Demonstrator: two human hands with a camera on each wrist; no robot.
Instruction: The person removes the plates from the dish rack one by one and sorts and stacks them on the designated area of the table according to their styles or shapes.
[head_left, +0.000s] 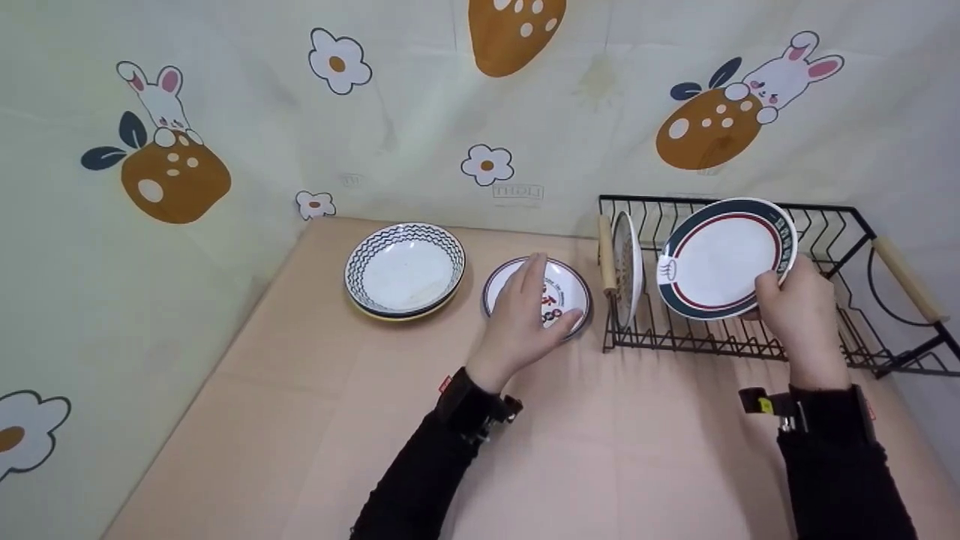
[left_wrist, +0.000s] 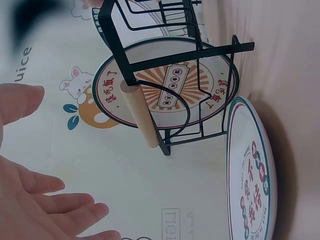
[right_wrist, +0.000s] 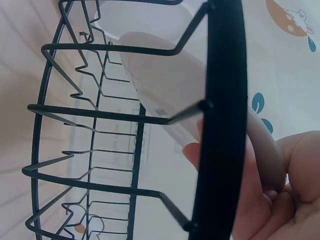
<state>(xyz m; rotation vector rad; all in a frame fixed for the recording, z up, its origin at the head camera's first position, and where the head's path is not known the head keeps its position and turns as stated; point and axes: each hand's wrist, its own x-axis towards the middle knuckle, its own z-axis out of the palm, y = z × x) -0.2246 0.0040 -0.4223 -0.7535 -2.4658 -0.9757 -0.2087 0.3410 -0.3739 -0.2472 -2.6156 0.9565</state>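
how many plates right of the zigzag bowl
3: a dark-banded plate in the right hand over the rack, an upright plate at the rack's left end, a flat-lying plate on the table, partly behind the left hand. Others may hide beneath it.

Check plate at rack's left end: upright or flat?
Upright: head view shows the plate standing on edge in the rack, beside a wooden handle.

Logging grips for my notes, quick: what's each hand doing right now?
Left hand: open, holding nothing.
Right hand: closed, holding the dark-rimmed plate by its edge.
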